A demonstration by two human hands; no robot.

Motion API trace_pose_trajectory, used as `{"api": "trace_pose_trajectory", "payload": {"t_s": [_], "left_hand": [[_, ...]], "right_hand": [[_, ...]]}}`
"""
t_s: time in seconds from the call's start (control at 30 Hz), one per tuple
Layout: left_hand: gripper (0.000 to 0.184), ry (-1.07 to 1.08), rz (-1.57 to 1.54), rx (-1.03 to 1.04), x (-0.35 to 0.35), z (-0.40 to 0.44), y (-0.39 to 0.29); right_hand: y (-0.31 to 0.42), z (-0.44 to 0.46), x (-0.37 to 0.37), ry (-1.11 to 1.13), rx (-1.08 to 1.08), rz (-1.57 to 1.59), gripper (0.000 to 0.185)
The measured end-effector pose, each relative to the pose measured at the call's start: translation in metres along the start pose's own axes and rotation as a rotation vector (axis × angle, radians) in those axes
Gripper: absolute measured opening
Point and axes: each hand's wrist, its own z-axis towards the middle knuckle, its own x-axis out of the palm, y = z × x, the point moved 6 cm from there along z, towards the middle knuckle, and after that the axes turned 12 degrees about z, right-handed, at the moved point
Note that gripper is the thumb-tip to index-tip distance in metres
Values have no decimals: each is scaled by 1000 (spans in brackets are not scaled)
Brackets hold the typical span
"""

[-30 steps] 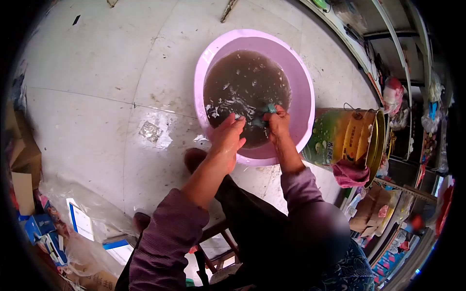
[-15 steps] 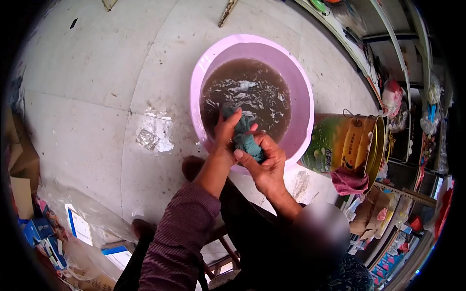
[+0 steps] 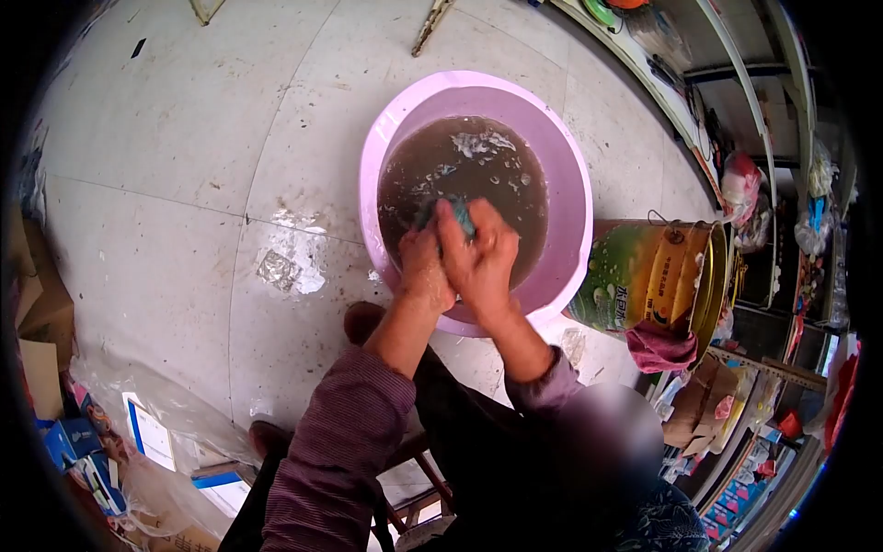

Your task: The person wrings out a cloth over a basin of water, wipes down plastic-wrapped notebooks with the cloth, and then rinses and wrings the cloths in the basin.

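A pink basin (image 3: 572, 175) with murky brown water (image 3: 515, 184) stands on the floor. Over its near part my two hands press together around a wet green cloth (image 3: 457, 217). My left hand (image 3: 425, 265) is closed on the cloth from the left, its fingers partly hidden. From the right, my right hand (image 3: 480, 253) wraps its fingers over the same cloth. Part of the cloth shows between and beyond the fingers, close to the water.
Right of the basin is a large green and orange tin (image 3: 644, 276) with a dark pink cloth (image 3: 662, 346) over its rim. Shelves (image 3: 750, 92) with goods run along the right. Cardboard (image 3: 46, 304), plastic sheeting and a blue box (image 3: 69, 440) lie at the lower left.
Both hands have come together round the cloth. From half a second ago, my right hand has moved up and over it, and they are now farther out over the water.
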Motion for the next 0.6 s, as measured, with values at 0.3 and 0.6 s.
{"api": "trace_pose_trajectory", "payload": {"t_s": [0.3, 0.6], "left_hand": [[35, -120, 233, 81, 26, -23, -25], [57, 29, 113, -59, 52, -27, -25]], "right_hand": [[-65, 17, -8, -131, 479, 359, 12], [-46, -1, 0, 76, 841, 1363, 48]]}}
